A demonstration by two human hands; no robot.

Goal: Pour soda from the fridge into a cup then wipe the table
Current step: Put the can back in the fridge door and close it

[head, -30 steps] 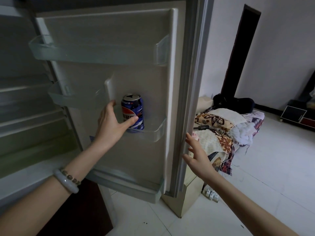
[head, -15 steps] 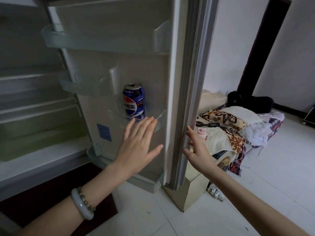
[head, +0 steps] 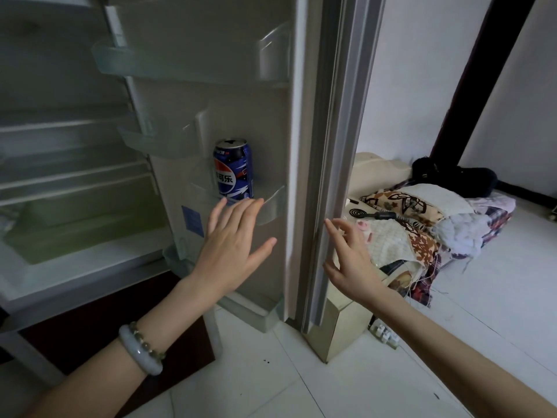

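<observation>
Head view: soda can (head: 233, 169) upright in door shelf (head: 272, 203).

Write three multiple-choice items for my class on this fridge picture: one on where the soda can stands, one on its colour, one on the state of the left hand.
1. Where does the soda can stand?
A. on an inner fridge shelf
B. in a door bin
C. on the floor

2. What is the can's main colour?
A. blue
B. green
C. yellow

3. What is the left hand doing?
A. gripping the can
B. open, holding nothing
C. holding a cup

Answers:
1. B, it sits in the door bin.
2. A, its body is blue.
3. B, its fingers are spread below the can.
</observation>
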